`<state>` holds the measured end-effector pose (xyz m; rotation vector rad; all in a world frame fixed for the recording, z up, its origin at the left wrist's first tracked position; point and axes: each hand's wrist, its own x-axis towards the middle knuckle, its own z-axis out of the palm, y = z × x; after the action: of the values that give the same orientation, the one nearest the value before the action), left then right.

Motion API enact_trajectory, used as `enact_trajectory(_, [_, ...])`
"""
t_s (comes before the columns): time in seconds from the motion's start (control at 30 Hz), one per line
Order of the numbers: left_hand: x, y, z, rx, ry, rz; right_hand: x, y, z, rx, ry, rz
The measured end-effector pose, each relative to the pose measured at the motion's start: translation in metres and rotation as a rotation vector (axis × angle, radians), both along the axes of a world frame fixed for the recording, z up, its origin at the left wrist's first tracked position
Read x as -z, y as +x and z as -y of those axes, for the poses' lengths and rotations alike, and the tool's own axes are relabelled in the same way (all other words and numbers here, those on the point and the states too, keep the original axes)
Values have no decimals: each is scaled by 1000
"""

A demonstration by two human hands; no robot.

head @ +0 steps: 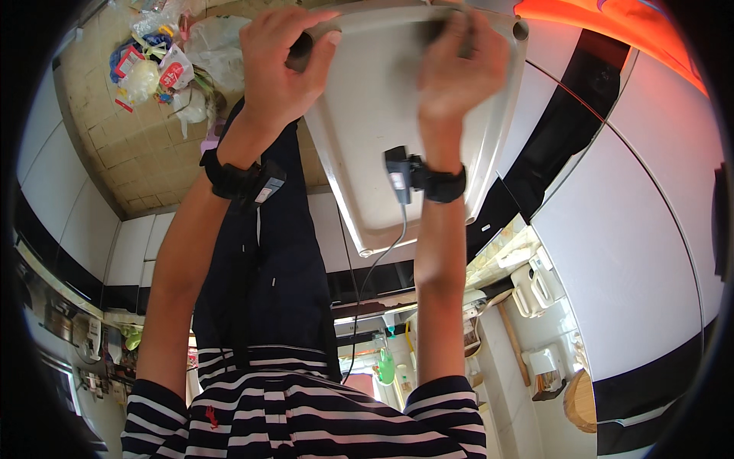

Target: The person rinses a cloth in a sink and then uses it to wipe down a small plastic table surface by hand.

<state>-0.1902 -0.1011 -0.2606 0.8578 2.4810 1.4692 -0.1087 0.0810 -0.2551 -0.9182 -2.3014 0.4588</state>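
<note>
A beige plastic shelf tray with a raised rim and round corner holes stands tilted before me. At its far left corner, my left hand curls thumb and fingers around a short tube-like piece with a dark round mouth. Whether that piece is loose or part of the tray, I cannot tell. My right hand, blurred by motion, is over the tray's far right part. Its fingers close on a dark object, too blurred to name. Both wrists wear black straps with small box-shaped devices.
Plastic bags and wrappers lie on the tiled floor at left. White cabinet doors with black bands line the right. An orange-red sheet hangs at top right. A cable runs from the right wrist device.
</note>
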Motion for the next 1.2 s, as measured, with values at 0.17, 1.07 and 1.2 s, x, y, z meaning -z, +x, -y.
enact_trajectory(0.17, [0, -2, 4, 13, 39, 5, -8, 2, 15, -173, -48, 36])
enact_trajectory(1.07, [4, -4, 4, 19, 49, -118, -4, 13, -33, -267, 177, 45])
enact_trajectory(1.2, [5, -4, 6, 19, 21, -119, 3, 14, -52, -253, 239, 23])
